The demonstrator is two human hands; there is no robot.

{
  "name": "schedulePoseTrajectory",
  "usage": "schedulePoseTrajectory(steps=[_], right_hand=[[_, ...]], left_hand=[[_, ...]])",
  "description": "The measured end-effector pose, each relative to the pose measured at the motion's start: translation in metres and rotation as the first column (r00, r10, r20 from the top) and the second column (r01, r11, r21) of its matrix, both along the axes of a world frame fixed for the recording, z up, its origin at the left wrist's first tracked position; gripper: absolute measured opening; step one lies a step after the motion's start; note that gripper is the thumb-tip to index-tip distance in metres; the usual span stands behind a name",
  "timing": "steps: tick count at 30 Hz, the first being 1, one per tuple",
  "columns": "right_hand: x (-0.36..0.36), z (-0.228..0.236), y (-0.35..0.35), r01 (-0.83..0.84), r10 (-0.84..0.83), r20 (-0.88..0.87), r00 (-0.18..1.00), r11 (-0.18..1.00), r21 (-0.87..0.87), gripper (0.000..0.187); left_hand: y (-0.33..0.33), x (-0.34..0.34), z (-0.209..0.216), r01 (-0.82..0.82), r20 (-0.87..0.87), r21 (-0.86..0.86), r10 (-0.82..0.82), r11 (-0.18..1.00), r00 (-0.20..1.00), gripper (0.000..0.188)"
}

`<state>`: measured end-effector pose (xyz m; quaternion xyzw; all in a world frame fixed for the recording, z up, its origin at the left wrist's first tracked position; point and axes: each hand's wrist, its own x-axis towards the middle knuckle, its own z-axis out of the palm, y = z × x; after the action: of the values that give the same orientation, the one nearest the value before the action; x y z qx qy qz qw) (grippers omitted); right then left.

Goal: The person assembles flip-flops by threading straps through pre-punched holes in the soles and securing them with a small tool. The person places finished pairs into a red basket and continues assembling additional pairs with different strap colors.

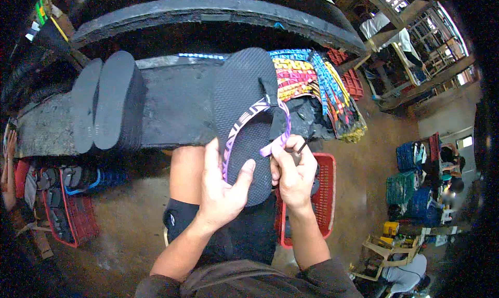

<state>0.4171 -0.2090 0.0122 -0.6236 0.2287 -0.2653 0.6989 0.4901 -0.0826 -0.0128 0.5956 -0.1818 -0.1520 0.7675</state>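
A black flip-flop with a textured footbed is held upright over my lap, its toe end over the bench. My left hand grips its left edge, thumb across the footbed. A purple, patterned strap arches over the sole, and its left side runs down under my left fingers. Pinched in my right hand is the strap's other end, pale purple at the tip, beside the sole's right edge. A thin dark piece sticks out by my right fingers; its kind cannot be made out.
Two stacks of black soles stand left on the dark bench. Colourful straps lie in a bundle at its right. Red crates flank my legs below. Other people work at both sides.
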Motion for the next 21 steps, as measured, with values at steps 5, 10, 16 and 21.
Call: schedulePoseTrajectory(steps=[5,10,16,21], right_hand=[[-0.007,-0.012,-0.002,0.060,-0.077,0.097,0.992,0.984,0.168,0.015],[-0.016,-0.060,0.000,-0.156,0.032,0.219,0.975,0.802,0.577,0.049],[-0.024,-0.081,0.007,-0.307,0.054,0.391,0.919,0.723,0.619,0.070],[-0.011,-0.076,0.017,-0.193,0.002,0.350,0.937,0.838,0.510,0.056]], left_hand=[[0.001,-0.005,0.008,0.104,-0.009,-0.069,-0.104,0.992,0.994,0.063],[-0.005,-0.004,0.008,0.158,-0.048,-0.146,-0.166,0.977,0.985,0.061],[-0.009,-0.001,0.001,0.165,-0.137,-0.245,-0.203,0.955,0.970,0.053],[-0.008,0.004,-0.004,0.100,-0.464,-0.375,-0.280,0.922,0.841,0.046]])
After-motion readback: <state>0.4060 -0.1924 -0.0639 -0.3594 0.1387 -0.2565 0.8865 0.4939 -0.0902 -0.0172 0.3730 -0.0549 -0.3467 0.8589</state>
